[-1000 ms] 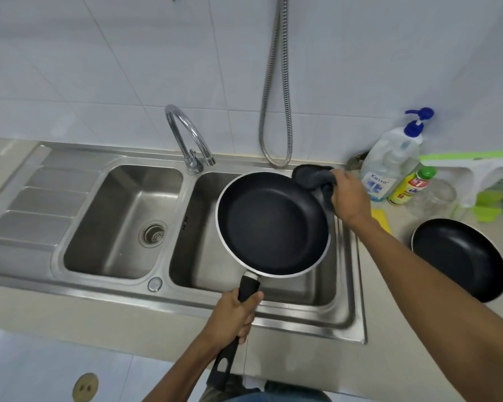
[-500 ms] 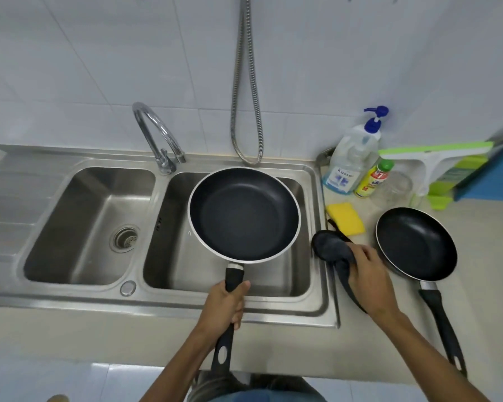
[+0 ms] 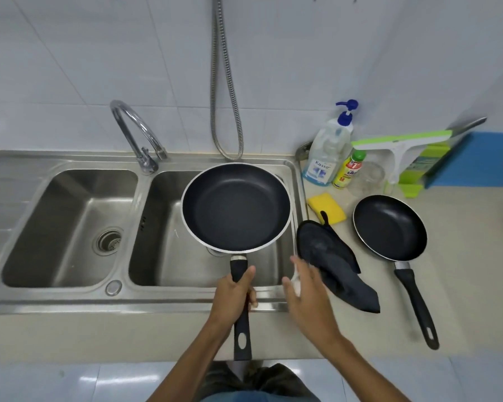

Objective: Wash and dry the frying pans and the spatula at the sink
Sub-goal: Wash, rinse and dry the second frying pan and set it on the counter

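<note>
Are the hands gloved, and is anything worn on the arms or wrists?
No gloves: the left hand and right hand are bare. Both forearms show no sleeves, watch or bands. The right hand is blurred, so a ring cannot be ruled out.

Black pans (image 3: 235, 207), dark cloth (image 3: 331, 256), yellow sponge (image 3: 327, 206), steel-grey sink (image 3: 70, 216)

Over the right basin (image 3: 163, 256), the large frying pan (image 3: 235, 207), handle toward the near edge. Behind the divide between left basin (image 3: 70, 216) and right, the faucet (image 3: 134, 132). On the surface (image 3: 462, 256) right of the sink: cloth (image 3: 328, 256) just beside the rim, sponge (image 3: 327, 207) just behind it, small frying pan (image 3: 389, 227) farther right, pump bottle (image 3: 327, 158) and squeegee (image 3: 398, 142) along the wall behind.
</note>
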